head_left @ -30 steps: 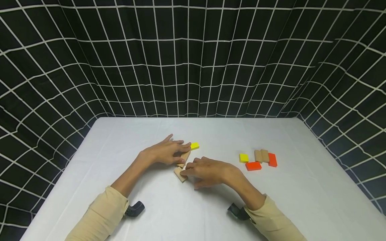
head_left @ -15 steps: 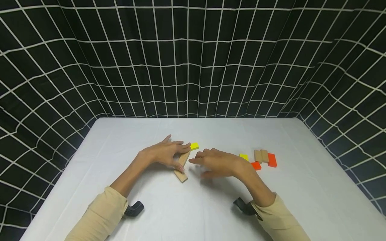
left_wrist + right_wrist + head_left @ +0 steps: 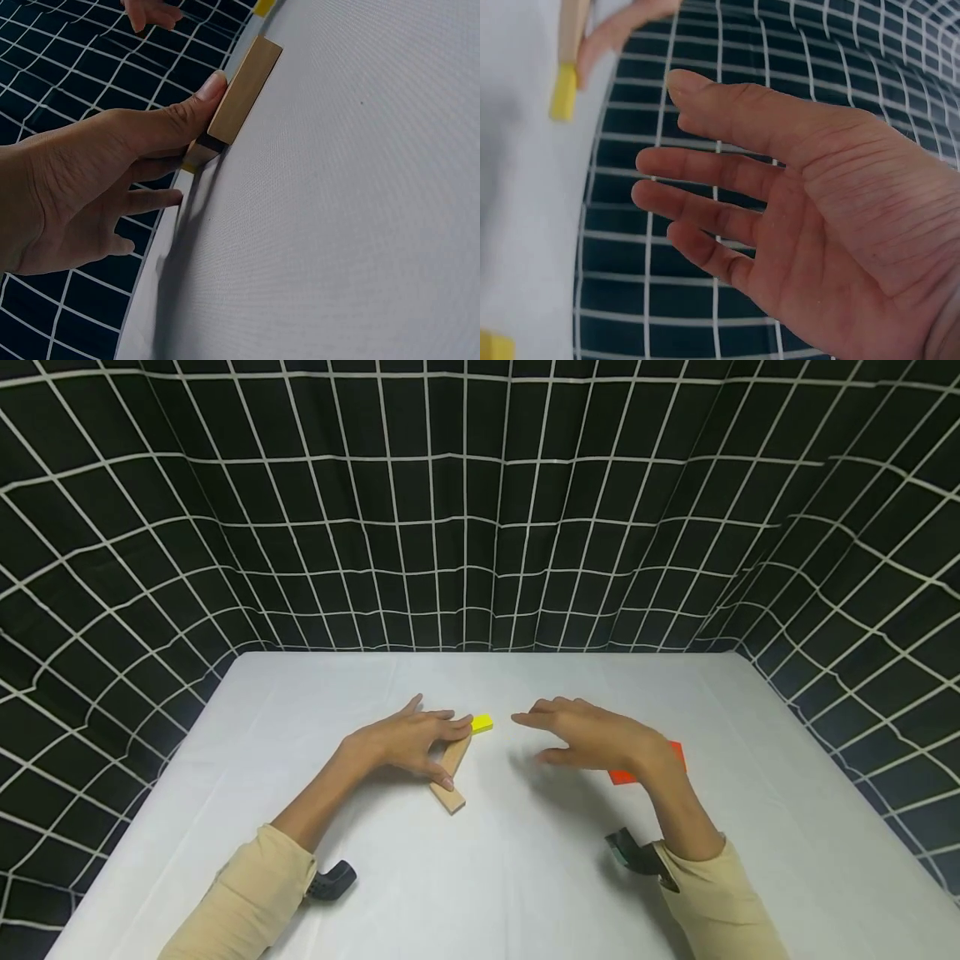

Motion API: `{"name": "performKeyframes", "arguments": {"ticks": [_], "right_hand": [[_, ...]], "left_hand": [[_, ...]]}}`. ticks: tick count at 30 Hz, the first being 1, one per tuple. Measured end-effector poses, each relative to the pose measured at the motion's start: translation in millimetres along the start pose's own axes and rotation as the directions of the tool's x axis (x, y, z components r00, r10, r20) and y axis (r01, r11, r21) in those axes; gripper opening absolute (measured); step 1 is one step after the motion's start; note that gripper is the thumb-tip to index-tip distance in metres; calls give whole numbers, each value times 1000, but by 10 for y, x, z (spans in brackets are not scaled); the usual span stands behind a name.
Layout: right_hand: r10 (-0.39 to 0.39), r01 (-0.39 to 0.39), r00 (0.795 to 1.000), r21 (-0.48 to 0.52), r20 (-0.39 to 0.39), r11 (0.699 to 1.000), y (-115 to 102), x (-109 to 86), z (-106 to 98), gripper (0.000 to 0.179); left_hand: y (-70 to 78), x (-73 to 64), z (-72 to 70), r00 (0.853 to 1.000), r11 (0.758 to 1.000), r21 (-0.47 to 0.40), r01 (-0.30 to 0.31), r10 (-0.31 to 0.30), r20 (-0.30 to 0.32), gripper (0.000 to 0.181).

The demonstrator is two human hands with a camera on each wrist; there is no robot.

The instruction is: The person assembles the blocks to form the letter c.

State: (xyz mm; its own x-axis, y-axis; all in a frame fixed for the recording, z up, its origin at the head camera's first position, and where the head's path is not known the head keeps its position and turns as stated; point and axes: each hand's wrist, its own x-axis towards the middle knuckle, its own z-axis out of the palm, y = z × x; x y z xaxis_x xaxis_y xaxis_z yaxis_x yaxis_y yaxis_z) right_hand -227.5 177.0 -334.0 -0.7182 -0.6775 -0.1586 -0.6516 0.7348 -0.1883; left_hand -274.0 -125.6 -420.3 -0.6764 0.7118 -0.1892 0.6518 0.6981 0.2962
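My left hand [image 3: 408,739] rests on a bent row of flat wooden blocks, fingers spread. Its thumb touches the near wooden block [image 3: 448,797] where it meets the longer wooden piece [image 3: 456,756]. The fingertips lie at the far end, beside a yellow block [image 3: 482,723]. In the left wrist view, the thumb lies against the end of the near wooden block [image 3: 246,90]. My right hand [image 3: 592,735] hovers over the table to the right, holding nothing. The right wrist view shows its fingers relaxed and apart. A red block [image 3: 622,777] shows partly beneath it.
Another red block [image 3: 679,752] peeks out behind the right wrist, which hides other blocks there. A yellow block [image 3: 495,346] shows at the right wrist view's corner. Black wrist-worn pieces [image 3: 332,881] stick out by both sleeves. A black gridded curtain [image 3: 465,510] surrounds the white table [image 3: 525,893].
My right hand has let go of the near wooden block and moved right and away, over the loose blocks. The left thumb has slid nearer, onto the joint between the wooden pieces.
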Motion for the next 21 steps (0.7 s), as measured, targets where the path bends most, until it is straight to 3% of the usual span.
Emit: {"name": "performKeyframes", "arguments": {"ticks": [6,14,21], "right_hand": [[130,-126,991,95,-36,987,247,-202,-125,62],[178,-167,982,149,-65,975,621,-388,-198,57],[264,-249,962,183,-63,951,906,-517,-203,56]], "left_hand": [[8,27,13,1000,1000,-1,3,-3,3,98],[2,13,23,1000,1000,-13,3,-3,5,96],[-11,8,33,1000,1000,-13,2,-2,16,98]]}}
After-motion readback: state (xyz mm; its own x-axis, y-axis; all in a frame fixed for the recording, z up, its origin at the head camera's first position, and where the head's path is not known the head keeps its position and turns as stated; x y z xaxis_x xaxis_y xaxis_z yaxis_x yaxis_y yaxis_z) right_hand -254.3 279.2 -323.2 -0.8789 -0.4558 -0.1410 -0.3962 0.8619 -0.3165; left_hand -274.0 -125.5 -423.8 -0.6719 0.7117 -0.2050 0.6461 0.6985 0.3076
